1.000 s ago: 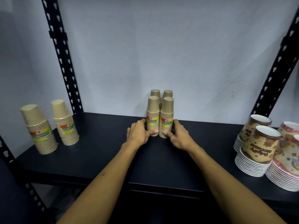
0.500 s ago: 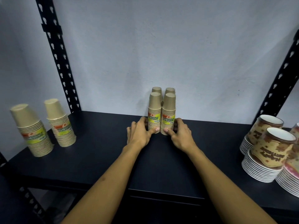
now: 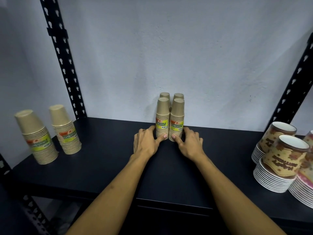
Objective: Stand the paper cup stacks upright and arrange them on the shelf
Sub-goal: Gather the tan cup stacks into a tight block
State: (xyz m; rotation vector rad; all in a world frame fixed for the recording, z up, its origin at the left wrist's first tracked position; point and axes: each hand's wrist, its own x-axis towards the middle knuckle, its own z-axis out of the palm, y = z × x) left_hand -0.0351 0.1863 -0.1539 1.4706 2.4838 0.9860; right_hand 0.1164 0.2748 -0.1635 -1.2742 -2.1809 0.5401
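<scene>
Several upright stacks of small brown paper cups, upside down with yellow-green labels, stand in a tight cluster at the back middle of the black shelf (image 3: pixel 101 167), close to the wall. My left hand (image 3: pixel 147 141) cups the base of the front left stack (image 3: pixel 163 119), thumb on its front. On the other side, my right hand (image 3: pixel 190 143) cups the base of the front right stack (image 3: pixel 177 121) the same way. The two rear stacks (image 3: pixel 171 96) show only their tops. Two larger brown cup stacks (image 3: pixel 36 138) (image 3: pixel 66 129) stand upright at the far left.
Printed paper bowls sit in white-rimmed stacks (image 3: pixel 277 160) at the right end of the shelf. Black perforated uprights (image 3: pixel 62 58) (image 3: pixel 293 85) frame the shelf against the pale wall. Bare shelf surface lies between the centre cluster and both side groups.
Both hands have slid the centre cluster a little farther back toward the wall and stay at its base. The view has shifted slightly.
</scene>
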